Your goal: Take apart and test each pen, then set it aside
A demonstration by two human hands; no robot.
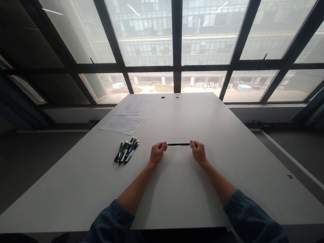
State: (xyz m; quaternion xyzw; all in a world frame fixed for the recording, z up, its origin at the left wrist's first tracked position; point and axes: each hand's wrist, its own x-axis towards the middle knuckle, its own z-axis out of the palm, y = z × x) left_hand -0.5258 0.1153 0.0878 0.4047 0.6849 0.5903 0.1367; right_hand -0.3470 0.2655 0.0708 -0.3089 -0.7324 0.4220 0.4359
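Note:
A slim black pen [178, 144] stretches level between my two hands over the middle of the table. My left hand [157, 152] is closed, pinching the pen's left end. At the other end, the fingers of my right hand [198, 151] are closed on the pen's tip and hide it. To the left of my left hand lies a loose pile of several pens [126, 151], mostly black, with some green, blue and white parts.
The white table [179, 198] reaches toward the window. Handwritten paper sheets [123, 124] lie at its far left side. Two small dark spots [163, 97] show near the far edge, and a small dark mark [290, 176] is at the right. Dark curtains [11, 95] hang at the sides.

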